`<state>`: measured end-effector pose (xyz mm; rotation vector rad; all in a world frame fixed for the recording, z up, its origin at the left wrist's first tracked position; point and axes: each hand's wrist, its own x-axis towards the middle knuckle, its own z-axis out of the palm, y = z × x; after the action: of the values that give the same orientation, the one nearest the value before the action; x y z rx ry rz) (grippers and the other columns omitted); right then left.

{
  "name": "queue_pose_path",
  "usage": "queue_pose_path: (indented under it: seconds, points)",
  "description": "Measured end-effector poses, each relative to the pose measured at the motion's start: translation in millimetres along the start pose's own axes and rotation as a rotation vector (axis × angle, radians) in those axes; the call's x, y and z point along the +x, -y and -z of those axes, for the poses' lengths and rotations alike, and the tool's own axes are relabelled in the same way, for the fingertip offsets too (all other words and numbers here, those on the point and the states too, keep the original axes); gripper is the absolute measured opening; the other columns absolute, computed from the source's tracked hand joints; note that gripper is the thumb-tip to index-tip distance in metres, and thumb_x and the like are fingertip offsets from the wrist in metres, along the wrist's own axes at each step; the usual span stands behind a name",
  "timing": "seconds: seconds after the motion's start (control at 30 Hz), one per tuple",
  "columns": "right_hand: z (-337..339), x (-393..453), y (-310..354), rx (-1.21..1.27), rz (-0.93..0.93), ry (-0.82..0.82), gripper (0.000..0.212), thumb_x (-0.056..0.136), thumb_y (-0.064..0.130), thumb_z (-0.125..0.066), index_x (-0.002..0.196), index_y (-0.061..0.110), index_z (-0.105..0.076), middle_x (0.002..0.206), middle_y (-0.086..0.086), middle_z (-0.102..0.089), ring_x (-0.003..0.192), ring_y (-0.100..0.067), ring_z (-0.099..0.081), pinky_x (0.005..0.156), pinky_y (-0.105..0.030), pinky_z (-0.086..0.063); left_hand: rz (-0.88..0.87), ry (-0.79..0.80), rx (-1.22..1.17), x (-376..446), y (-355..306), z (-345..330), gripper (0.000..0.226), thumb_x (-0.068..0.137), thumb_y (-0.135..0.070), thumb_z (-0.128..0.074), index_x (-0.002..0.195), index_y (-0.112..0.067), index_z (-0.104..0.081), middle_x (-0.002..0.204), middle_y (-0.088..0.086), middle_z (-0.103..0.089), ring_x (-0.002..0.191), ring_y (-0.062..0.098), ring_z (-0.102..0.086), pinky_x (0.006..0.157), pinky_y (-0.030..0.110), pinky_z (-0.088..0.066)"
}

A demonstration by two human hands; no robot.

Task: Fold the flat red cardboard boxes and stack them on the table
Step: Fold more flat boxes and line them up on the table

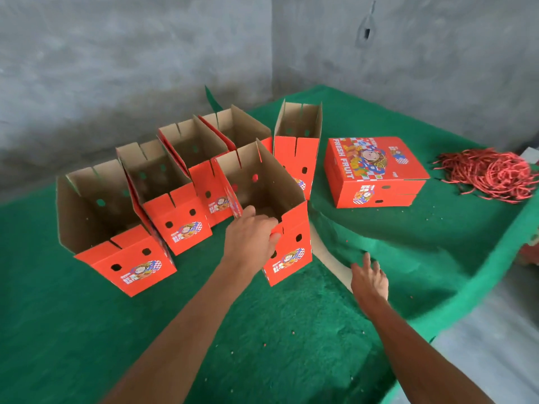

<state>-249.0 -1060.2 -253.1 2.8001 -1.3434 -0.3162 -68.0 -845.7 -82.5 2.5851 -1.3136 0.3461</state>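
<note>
Box (287,228) gripped at near rim by left hand (250,240); right hand (369,279) relaxed, empty. One-handed, box could be tipped into neighbours.

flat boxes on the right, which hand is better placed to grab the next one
Right. The right hand is open and free over the cloth, nearer the flat boxes. The left hand has its grip on the front box.

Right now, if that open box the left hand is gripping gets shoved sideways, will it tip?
Probably: the box looks tall, narrow and empty, so likely light. The left hand grips only its rim. Its loose upright flaps would likely flex.
</note>
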Motion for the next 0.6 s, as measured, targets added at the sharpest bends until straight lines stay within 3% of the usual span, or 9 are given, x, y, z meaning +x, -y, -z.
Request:
queue_pose_path:
  seconds: [0.07, 0.23, 0.33, 0.43, 0.5, 0.6]
  points:
    - [0, -10, -4, 0.035, 0.059, 0.000, 0.037, 0.106, 0.013, -0.045, 0.141, 0.019, -0.056, 0.166, -0.009, -0.026, 0.137, -0.029, -0.045, 0.105, -0.040, -0.049, -0.002, -0.025, -0.015, -2, -8, 10, 0.030, 0.092, -0.040, -0.071, 0.075, -0.027, -0.050, 0.077, -0.009, -0.065, 0.095, 0.018, -0.050, 0.061, 0.031, -0.033]
    - [-8, -50, -38, 0.052, 0.151, 0.010, 0.043, 0.106, 0.012, -0.039, 0.146, 0.021, -0.050, 0.162, 0.010, -0.039, 0.129, -0.021, -0.058, 0.103, -0.036, -0.048, -0.026, -0.084, 0.014, -3, -22, 36, 0.031, 0.083, -0.033, -0.084, 0.068, -0.021, -0.060, 0.064, -0.007, -0.062, 0.082, 0.022, -0.055, 0.054, 0.030, -0.035]
    - [-4, -59, -56, -0.007, 0.159, 0.028, 0.037, 0.106, 0.016, -0.041, 0.140, 0.024, -0.053, 0.144, 0.006, -0.055, 0.115, -0.025, -0.067, 0.093, -0.040, -0.052, -0.014, -0.124, 0.007, 0, -28, 44, 0.031, 0.078, -0.030, -0.088, 0.066, -0.020, -0.062, 0.059, -0.006, -0.058, 0.078, 0.024, -0.056, 0.051, 0.031, -0.040]
    - [0, -57, -53, -0.091, 0.212, 0.074, 0.034, 0.105, 0.011, -0.040, 0.133, 0.019, -0.058, 0.134, -0.001, -0.061, 0.118, -0.026, -0.066, 0.095, -0.040, -0.053, -0.016, -0.112, 0.016, 7, -35, 43, 0.023, 0.086, -0.035, -0.081, 0.076, -0.020, -0.067, 0.062, -0.008, -0.051, 0.088, 0.023, -0.055, 0.058, 0.032, -0.036]
    - [-13, -63, -44, -0.091, 0.229, 0.122, 0.037, 0.103, 0.007, -0.041, 0.136, 0.015, -0.057, 0.137, -0.004, -0.060, 0.126, -0.026, -0.062, 0.100, -0.041, -0.052, -0.020, -0.083, 0.004, 10, -41, 38, 0.021, 0.091, -0.038, -0.075, 0.083, -0.021, -0.069, 0.066, -0.010, -0.046, 0.094, 0.021, -0.054, 0.062, 0.032, -0.035]
    - [-45, -79, -29, 0.041, 0.176, 0.187, 0.044, 0.104, 0.016, -0.044, 0.147, 0.015, -0.044, 0.154, -0.004, -0.040, 0.139, -0.026, -0.045, 0.105, -0.041, -0.051, -0.017, -0.055, -0.016, 10, -46, 29, 0.021, 0.094, -0.040, -0.073, 0.086, -0.021, -0.069, 0.071, -0.009, -0.060, 0.094, 0.020, -0.053, 0.063, 0.033, -0.038]
